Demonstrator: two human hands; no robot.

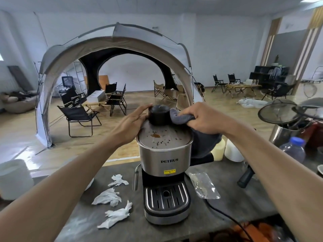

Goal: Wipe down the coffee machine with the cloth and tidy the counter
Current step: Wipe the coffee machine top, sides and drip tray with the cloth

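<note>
Head view: atop the coffee machine [165,154], our right hand [206,117] grips the cloth [181,117]; our left hand [132,123], fingers flat, touches its knob [159,115].

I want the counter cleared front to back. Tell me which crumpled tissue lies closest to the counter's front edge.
The lowest crumpled tissue, left of the coffee machine base. The other two tissues lie farther back on the counter, one behind the other.

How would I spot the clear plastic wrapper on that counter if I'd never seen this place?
Find the steel coffee machine standing mid-counter. Just to the right of its black drip tray lies the clear plastic wrapper, flat on the dark counter with the black power cord running by its near end. Unlike the crumpled white tissues on the machine's left, it is see-through and shiny.
</note>
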